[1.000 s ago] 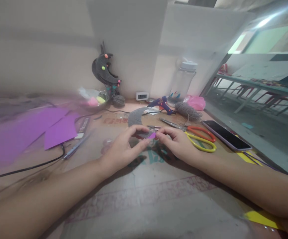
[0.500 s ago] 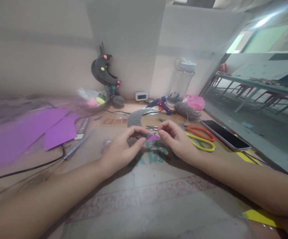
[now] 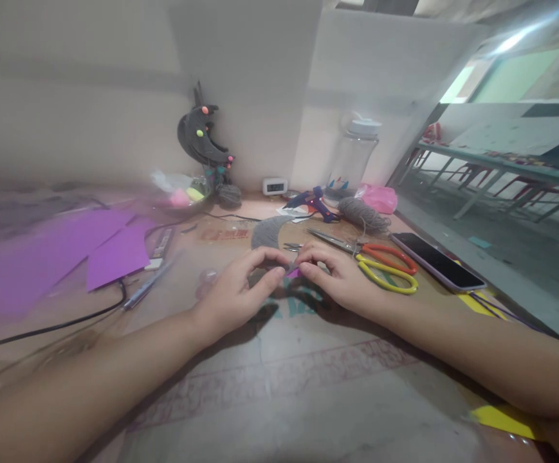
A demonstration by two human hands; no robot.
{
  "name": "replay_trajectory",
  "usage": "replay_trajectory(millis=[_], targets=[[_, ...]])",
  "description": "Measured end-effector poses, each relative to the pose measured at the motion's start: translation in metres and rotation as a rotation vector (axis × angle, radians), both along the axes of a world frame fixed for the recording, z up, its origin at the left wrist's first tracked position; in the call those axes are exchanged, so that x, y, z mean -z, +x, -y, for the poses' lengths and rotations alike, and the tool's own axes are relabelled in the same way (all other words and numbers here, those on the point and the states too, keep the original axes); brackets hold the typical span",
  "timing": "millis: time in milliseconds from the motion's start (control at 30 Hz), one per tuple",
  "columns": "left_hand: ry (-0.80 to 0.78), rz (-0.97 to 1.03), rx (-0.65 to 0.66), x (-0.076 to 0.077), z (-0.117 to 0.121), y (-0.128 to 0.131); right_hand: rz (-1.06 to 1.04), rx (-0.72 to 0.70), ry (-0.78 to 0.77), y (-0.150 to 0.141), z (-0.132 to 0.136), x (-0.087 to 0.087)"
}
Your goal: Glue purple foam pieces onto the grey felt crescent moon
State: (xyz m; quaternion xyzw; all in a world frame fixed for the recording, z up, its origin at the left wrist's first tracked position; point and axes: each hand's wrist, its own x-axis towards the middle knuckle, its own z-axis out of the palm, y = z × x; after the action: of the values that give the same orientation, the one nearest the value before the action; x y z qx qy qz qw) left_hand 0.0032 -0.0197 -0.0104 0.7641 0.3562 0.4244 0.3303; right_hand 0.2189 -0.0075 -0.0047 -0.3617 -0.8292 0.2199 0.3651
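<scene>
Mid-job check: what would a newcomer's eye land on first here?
Probably the left hand and right hand, close together at centre, fingertips at a small purple scrap. Next, the bright purple sheets spread on the left and the orange-and-yellow scissors just beyond the right hand. At the back, left of centre, a dark crescent dotted with bright colours stands out.

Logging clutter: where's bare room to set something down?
The tabletop between the forearms, nearer than the left hand and right hand, is free. Crowded: beyond the right hand, with scissors, glue gun and yarn; leftward, purple sheets.
</scene>
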Motion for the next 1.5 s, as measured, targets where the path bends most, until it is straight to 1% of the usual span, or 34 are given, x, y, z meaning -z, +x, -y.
replay_trajectory(millis=[100,300,467,600,833,967,1033,1100,1167,1233,1300,1400,1500], targets=[[0.001,0.013,-0.018,0.002,-0.001,0.001,-0.01,-0.014,0.003,0.0,-0.001,0.001],[-0.048,0.041,-0.023,0.004,-0.002,0.003,-0.023,0.018,-0.001,-0.001,0.001,0.0],[-0.14,0.078,-0.013,0.005,-0.002,0.004,-0.032,0.074,-0.042,-0.002,0.002,-0.003],[-0.179,0.098,-0.009,0.006,-0.002,0.004,-0.039,0.116,-0.077,-0.001,0.003,-0.004],[-0.189,0.127,-0.014,0.003,0.0,0.005,-0.1,0.154,-0.095,-0.001,0.005,-0.004],[-0.21,0.123,0.009,0.001,0.001,0.004,-0.054,0.161,-0.114,-0.002,0.005,-0.004],[-0.213,0.122,0.031,0.0,0.001,0.003,-0.041,0.153,-0.136,-0.002,0.003,-0.002],[-0.197,0.107,0.03,0.001,0.001,0.003,-0.094,0.16,-0.135,-0.002,-0.001,0.002],[-0.176,0.078,0.005,0.002,0.001,0.004,-0.199,0.199,-0.087,0.0,-0.005,0.005],[-0.153,0.051,-0.031,0.002,0.0,0.006,-0.277,0.245,0.0,0.002,-0.006,0.006],[-0.133,0.037,-0.052,0.002,-0.001,0.007,-0.259,0.243,0.095,0.004,-0.004,0.006],[-0.115,0.042,-0.06,0.001,-0.001,0.007,-0.117,0.125,0.228,0.006,0.003,0.003],[-0.109,0.053,-0.041,0.001,-0.001,0.006,0.003,0.006,0.334,0.006,0.008,0.002]])
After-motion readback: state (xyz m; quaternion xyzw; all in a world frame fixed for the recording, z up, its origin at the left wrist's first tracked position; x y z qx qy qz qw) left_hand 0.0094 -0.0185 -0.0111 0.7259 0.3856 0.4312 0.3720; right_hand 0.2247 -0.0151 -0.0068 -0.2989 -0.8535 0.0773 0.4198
